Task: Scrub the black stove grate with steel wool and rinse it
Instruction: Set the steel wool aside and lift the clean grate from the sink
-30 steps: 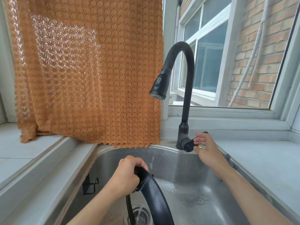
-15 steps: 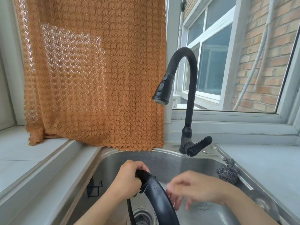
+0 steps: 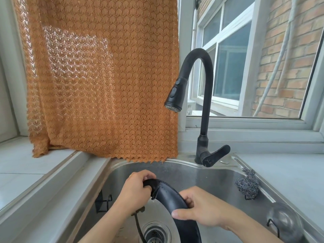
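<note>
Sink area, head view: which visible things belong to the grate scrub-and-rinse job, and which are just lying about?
Belongs to the job:
black stove grate, gripped by left hand and right hand
steel wool, on the sink's right side
faucet, no water running
sink

Just lying about:
orange curtain
wire hook on the sink's left wall

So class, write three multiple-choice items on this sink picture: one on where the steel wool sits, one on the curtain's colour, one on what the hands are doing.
1. Where is the steel wool?
A on the sink's right rim
B in the left hand
C over the drain

2. What colour is the curtain?
A white
B orange
C blue

3. How is the stove grate held?
A by both hands
B by one hand
C lying free

Key: 1 A, it rests on the sink edge; 2 B, orange knit; 3 A, left hand and right hand both grip it.
</note>
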The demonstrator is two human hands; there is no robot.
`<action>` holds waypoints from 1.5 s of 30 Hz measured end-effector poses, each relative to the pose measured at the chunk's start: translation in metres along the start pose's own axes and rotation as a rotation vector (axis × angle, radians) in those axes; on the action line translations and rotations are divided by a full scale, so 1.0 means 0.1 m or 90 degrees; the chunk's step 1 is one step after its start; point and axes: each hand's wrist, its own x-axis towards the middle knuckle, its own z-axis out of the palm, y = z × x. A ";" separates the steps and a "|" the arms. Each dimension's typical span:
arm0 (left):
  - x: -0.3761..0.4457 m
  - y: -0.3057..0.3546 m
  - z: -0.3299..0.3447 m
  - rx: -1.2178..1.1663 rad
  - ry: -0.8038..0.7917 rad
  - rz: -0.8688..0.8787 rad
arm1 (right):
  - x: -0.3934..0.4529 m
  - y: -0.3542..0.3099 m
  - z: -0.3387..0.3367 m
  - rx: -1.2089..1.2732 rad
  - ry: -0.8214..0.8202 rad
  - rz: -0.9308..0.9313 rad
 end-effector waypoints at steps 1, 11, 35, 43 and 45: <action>0.00 -0.01 0.00 -0.003 0.006 -0.007 | 0.01 -0.01 0.01 0.008 0.000 0.000; -0.07 0.18 -0.03 -0.306 0.010 -0.342 | 0.00 -0.07 0.10 -0.159 0.134 -0.069; -0.04 -0.24 -0.70 -0.372 -0.171 -0.132 | 0.07 0.50 -0.24 -0.299 0.163 0.279; -0.02 -0.29 -0.73 -0.427 -0.132 -0.024 | 0.09 0.42 -0.21 0.149 0.210 0.116; 0.00 -0.33 -0.70 -0.425 -0.104 -0.027 | 0.10 0.39 -0.21 0.127 0.242 0.092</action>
